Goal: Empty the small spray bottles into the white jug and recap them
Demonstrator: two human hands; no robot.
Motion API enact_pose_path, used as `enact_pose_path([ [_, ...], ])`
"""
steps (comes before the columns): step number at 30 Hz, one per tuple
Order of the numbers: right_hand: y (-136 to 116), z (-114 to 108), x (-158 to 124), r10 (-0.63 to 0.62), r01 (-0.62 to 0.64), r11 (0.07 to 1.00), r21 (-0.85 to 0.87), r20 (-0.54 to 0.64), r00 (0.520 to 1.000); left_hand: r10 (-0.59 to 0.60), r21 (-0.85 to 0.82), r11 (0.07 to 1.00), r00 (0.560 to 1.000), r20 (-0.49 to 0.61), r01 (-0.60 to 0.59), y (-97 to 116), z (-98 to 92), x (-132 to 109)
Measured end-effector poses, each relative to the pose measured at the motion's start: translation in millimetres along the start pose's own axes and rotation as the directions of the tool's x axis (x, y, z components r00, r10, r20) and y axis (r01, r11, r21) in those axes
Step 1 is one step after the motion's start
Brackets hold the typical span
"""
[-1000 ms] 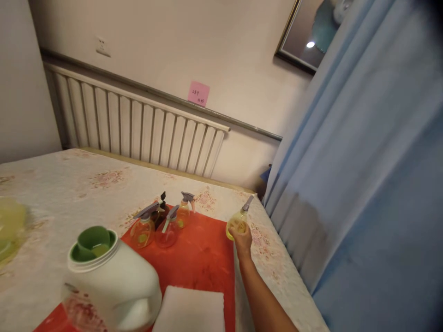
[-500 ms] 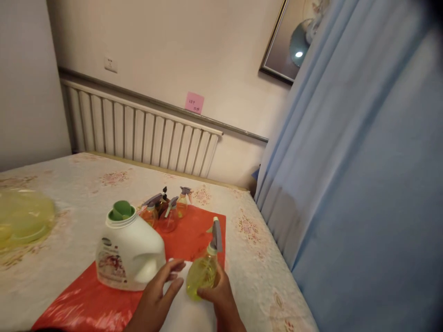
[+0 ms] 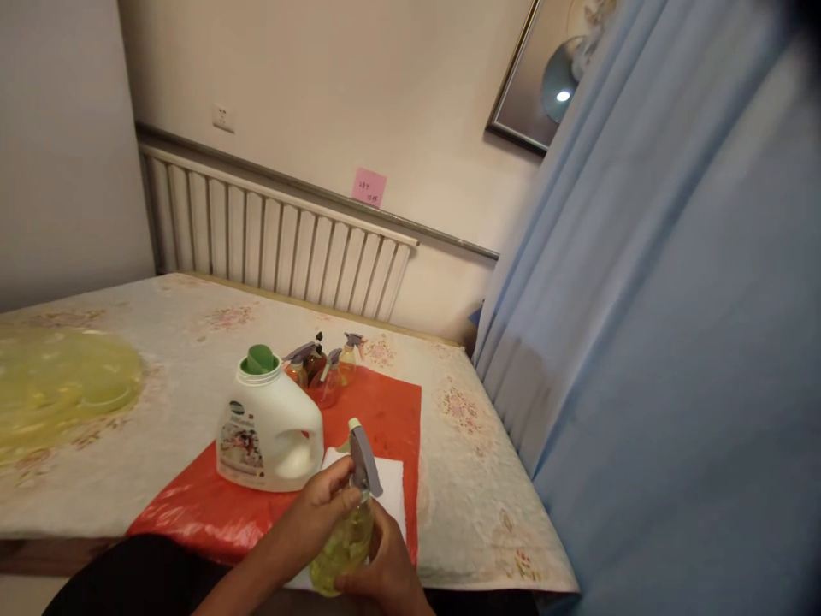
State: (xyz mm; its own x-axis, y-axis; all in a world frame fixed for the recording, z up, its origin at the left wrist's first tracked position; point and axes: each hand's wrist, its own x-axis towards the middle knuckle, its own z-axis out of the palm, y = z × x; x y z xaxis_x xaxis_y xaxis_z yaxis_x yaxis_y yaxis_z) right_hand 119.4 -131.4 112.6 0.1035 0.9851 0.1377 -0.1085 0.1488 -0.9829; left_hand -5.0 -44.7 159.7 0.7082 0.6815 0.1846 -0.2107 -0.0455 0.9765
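A clear spray bottle [image 3: 343, 547] with yellow contents and a grey trigger head tilts at the front of the table. My right hand [image 3: 391, 560] is wrapped around the bottle's lower body. At its neck, just under the trigger head, my left hand [image 3: 324, 500] is closed with the thumb in front; some of its fingers are hidden behind. Under and behind the bottle lies a white sheet [image 3: 391, 475]. To the left, a large white jug [image 3: 269, 436] with a green cup-like piece [image 3: 260, 359] in its mouth stands on a red sheet [image 3: 391, 411].
Several spray bottles [image 3: 326, 385] stand close together behind the jug. A translucent yellow round object [image 3: 70, 385] lies on the floral tablecloth [image 3: 481, 479] at left. A radiator [image 3: 275, 239] lines the wall, and a blue curtain [image 3: 673, 299] hangs at right.
The spray bottle has come nearer and leftward in my right hand. My left hand, open beside it before, has closed on its neck. The view has shifted slightly.
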Motion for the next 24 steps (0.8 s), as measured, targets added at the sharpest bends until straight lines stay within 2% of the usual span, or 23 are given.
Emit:
enact_pose_path([
  [2,2,3,0,0.0,-0.001,1.0,-0.027,-0.036,0.999,0.049,0.091,0.995,0.991,-0.121,-0.038,1,7.8,-2],
  [5,7,6,0,-0.004,-0.004,0.998,-0.069,-0.112,0.994,0.096,0.246,0.969,0.941,-0.324,-0.014,4,18.9,-3],
  [7,9,6,1,-0.006,-0.009,0.995,-0.103,-0.142,0.99,0.108,0.282,0.959,0.915,-0.39,0.007,4,22.4,-4],
  [9,10,5,0,0.004,-0.02,0.994,-0.111,-0.138,0.99,0.106,0.248,0.969,0.925,-0.364,-0.014,3,20.5,-6],
  [12,8,3,-2,0.015,-0.023,0.998,-0.067,-0.11,0.994,0.054,0.128,0.991,0.983,-0.174,-0.032,1,10.1,-8],
  [15,9,3,-3,0.001,-0.007,0.999,-0.054,-0.115,0.993,0.003,0.029,1.0,0.999,-0.034,-0.002,-3,1.6,-8],
  [17,11,4,-4,0.006,-0.014,0.998,-0.067,-0.121,0.993,0.014,-0.009,1.0,0.997,-0.082,-0.015,-7,2.2,-6],
  [21,13,5,-4,0.018,-0.03,0.994,-0.103,-0.118,0.993,0.031,0.033,0.999,0.946,-0.324,-0.021,-13,12.2,-3],
  [22,12,5,-4,0.013,-0.024,0.994,-0.103,-0.107,0.994,0.028,0.032,0.999,0.944,-0.329,-0.018,-12,13.5,-4],
  [24,9,5,-4,-0.001,-0.007,0.996,-0.084,-0.099,0.995,0.029,0.004,1.0,0.968,-0.249,-0.029,-10,12.5,-7],
])
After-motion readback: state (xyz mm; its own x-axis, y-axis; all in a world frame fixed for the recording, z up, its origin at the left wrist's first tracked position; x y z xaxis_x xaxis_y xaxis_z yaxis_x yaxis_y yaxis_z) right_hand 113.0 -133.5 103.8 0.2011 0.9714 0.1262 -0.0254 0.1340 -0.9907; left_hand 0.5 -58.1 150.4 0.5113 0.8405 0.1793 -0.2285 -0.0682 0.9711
